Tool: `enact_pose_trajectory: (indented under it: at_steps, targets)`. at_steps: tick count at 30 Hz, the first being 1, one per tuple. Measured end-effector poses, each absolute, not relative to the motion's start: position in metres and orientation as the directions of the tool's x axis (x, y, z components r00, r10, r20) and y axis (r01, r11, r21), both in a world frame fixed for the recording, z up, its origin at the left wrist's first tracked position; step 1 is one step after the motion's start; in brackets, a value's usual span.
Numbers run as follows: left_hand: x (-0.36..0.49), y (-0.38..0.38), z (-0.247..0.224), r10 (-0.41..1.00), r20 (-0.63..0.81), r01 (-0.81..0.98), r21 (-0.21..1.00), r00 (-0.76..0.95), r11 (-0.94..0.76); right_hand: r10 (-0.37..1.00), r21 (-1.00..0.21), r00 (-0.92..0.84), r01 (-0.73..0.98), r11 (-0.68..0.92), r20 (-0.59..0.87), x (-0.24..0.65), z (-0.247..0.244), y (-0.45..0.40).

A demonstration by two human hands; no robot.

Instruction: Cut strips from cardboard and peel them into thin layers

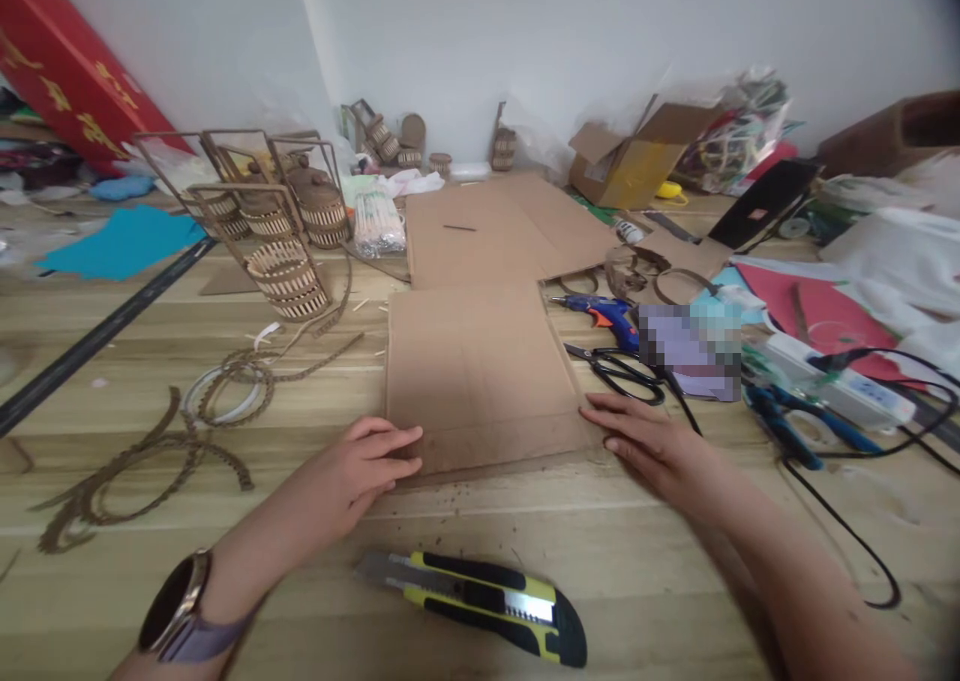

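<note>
- Cardboard sheet: lying flat on the table, centre of the frame; likely light, stiff, easily creased, best taken by both side edges.
- Grip: left hand and right hand loosely spread, resting at the near corners, clasping nothing.
- Upper left: front slatted basket, contents unclear; clear packet of thin sticks.
- Upper right: open box, inside hidden.

Left hand is resting on the cardboard sheet, right hand is touching its opposite edge, and a yellow-black utility knife is lying nearer on the bench!
</note>
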State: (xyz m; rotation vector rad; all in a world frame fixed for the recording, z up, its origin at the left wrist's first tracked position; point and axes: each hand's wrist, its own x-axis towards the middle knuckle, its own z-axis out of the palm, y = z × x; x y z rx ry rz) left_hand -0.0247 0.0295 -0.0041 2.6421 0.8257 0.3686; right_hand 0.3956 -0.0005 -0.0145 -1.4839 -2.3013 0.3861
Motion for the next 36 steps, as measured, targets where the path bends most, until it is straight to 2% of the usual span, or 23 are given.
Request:
enact_pose_trajectory:
  at_steps: [36]
  targets:
    - [-0.0247,0.0303,-0.0054,0.588,0.163,0.486,0.414,0.792,-0.77,0.92,-0.436,-0.346,0.81,0.392,0.183,0.3941,-0.0118,-0.0002]
